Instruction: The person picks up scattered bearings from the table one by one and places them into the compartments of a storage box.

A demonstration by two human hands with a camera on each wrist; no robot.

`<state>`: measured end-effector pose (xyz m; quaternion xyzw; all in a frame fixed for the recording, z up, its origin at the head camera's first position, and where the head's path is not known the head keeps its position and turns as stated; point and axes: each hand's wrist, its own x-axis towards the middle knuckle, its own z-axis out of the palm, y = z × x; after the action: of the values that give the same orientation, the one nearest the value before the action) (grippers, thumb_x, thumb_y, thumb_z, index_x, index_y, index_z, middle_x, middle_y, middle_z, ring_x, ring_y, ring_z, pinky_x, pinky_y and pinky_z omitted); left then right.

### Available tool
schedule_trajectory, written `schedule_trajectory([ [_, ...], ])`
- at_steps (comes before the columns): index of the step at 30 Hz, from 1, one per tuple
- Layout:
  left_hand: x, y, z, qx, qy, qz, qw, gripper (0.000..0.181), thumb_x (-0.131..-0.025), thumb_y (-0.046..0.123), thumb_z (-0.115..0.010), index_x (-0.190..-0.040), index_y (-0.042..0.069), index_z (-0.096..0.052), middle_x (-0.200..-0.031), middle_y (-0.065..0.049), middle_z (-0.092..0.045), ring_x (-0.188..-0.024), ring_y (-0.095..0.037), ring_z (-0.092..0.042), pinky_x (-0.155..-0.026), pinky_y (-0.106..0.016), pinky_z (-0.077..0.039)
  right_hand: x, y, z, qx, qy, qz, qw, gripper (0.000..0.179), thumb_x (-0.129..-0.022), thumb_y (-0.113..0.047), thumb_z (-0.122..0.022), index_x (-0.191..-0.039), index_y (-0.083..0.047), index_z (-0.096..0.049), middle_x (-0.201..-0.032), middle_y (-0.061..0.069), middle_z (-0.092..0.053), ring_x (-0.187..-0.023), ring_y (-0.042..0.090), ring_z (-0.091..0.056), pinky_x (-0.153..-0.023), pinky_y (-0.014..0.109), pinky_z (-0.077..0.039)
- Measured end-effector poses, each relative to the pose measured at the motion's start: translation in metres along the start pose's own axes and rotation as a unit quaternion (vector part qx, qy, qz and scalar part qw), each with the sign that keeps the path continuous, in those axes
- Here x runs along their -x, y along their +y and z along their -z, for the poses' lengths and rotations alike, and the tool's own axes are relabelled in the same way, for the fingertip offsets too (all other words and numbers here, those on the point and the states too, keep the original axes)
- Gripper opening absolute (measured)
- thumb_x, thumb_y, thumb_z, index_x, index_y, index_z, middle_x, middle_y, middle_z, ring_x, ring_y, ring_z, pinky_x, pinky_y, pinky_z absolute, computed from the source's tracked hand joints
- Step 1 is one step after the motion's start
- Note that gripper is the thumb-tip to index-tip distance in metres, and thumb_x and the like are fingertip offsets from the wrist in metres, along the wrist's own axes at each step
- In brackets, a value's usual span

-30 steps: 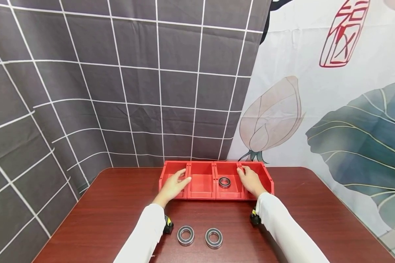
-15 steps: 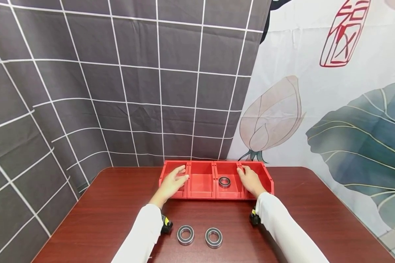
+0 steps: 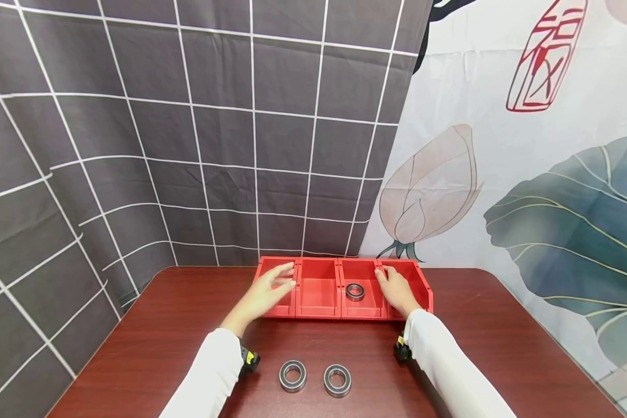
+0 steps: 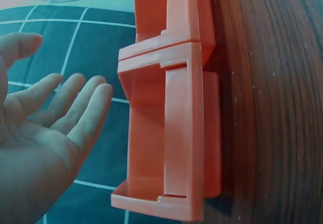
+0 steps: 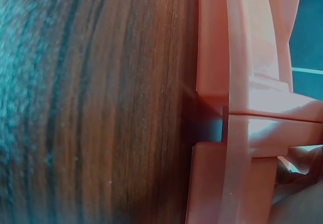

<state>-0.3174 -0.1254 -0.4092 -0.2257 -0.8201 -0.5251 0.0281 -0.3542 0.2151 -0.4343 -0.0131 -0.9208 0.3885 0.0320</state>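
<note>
- Left hand [image 3: 258, 295], spread wide, hovers by the leftmost red bin [image 4: 184, 133].
- Right hand [image 3: 396, 291] is at the left wall [image 5: 282, 133] of the rightmost bin [image 3: 422, 287]; cannot tell whether it grips.
- One bearing [image 3: 355, 298] lies in the third bin from left [image 3: 364, 312], two on the table [image 3: 371, 400].
- Light, even pressure should keep bins flush.

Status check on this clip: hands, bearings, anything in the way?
Left hand empty, near leftmost bin. Right hand at rightmost bin, grip unclear. One bearing in third bin from left, two on table. No obstruction visible.
</note>
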Motion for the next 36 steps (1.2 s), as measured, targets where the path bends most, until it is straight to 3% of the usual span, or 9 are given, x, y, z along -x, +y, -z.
schedule_trajectory([
  [7, 0.015, 0.010, 0.002, -0.061, -0.068, -0.039, 0.9950, 0.047, -0.093, 0.029, -0.064, -0.137, 0.016, -0.054, -0.127, -0.005, -0.062, -0.109, -0.020, -0.063, -0.094, -0.040, -0.050, -0.001, 0.001, -0.002, -0.004, 0.002, -0.007, 1.0000, 0.059, -0.103, -0.037, -0.040, -0.147, 0.000, -0.031, -0.142, 0.026, -0.042, -0.123, 0.041, -0.045, -0.103, 0.059, -0.037],
  [15, 0.032, 0.023, -0.006, -0.134, -0.160, -0.083, 0.9745, 0.038, -0.094, 0.027, -0.063, -0.129, 0.013, -0.061, -0.120, -0.002, -0.066, -0.105, -0.012, -0.061, -0.093, -0.033, -0.050, -0.001, 0.002, -0.001, -0.002, 0.004, -0.010, 0.9999, 0.061, -0.102, -0.041, -0.038, -0.147, 0.000, -0.031, -0.142, 0.026, -0.042, -0.123, 0.041, -0.045, -0.103, 0.059, -0.037],
  [24, 0.045, 0.035, -0.011, -0.214, -0.180, -0.104, 0.9545, 0.037, -0.093, 0.031, -0.064, -0.127, 0.016, -0.063, -0.117, 0.004, -0.065, -0.106, -0.010, -0.060, -0.095, -0.031, -0.049, -0.001, 0.003, 0.000, -0.004, 0.004, -0.008, 1.0000, 0.062, -0.103, -0.042, -0.038, -0.147, -0.001, -0.030, -0.143, 0.025, -0.042, -0.122, 0.040, -0.047, -0.101, 0.059, -0.038],
  [32, 0.065, 0.030, -0.017, -0.248, -0.238, -0.108, 0.9329, 0.044, -0.091, 0.041, -0.062, -0.126, 0.015, -0.064, -0.119, 0.004, -0.063, -0.109, -0.011, -0.057, -0.096, -0.031, -0.047, 0.000, 0.002, -0.003, -0.010, 0.005, -0.012, 0.9999, 0.060, -0.103, -0.042, -0.037, -0.147, -0.001, -0.031, -0.143, 0.025, -0.042, -0.122, 0.039, -0.047, -0.102, 0.058, -0.039],
  [36, 0.072, 0.029, -0.019, -0.267, -0.240, -0.108, 0.9271, 0.043, -0.089, 0.041, -0.064, -0.124, 0.015, -0.066, -0.116, 0.007, -0.063, -0.107, -0.008, -0.057, -0.094, -0.029, -0.048, 0.001, 0.002, -0.001, -0.013, 0.006, -0.015, 0.9998, 0.060, -0.103, -0.041, -0.038, -0.147, -0.001, -0.031, -0.142, 0.025, -0.042, -0.121, 0.039, -0.047, -0.102, 0.058, -0.039],
])
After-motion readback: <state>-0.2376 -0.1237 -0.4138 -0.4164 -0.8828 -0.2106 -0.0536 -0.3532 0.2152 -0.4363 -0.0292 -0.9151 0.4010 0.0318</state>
